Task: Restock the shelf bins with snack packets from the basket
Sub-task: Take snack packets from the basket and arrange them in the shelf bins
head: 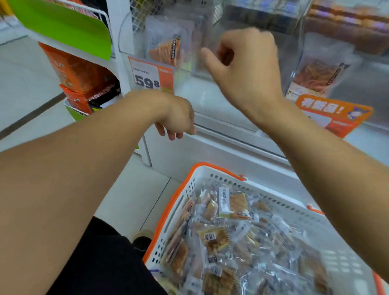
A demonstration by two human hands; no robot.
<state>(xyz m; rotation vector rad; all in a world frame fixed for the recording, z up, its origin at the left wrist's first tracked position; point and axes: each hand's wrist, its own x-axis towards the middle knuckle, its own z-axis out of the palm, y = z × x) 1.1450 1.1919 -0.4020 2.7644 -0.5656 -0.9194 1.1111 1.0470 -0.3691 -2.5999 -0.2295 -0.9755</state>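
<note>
- Head view, nearest: the white basket (pixel 189 187) with orange rim sits on the floor, heaped with clear snack packets (pixel 232 243).
- Left hand (pixel 177 117) hangs limp and empty by the shelf's front edge.
- Right hand (pixel 243 60), fingers curled, at the clear bin (pixel 149 35); whether it pinches anything, I cannot tell.

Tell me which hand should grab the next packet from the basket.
Left, probably. The left hand hangs low with loose fingers, and appears empty, nearer the basket of packets. The right hand is raised at the clear bin.
</note>
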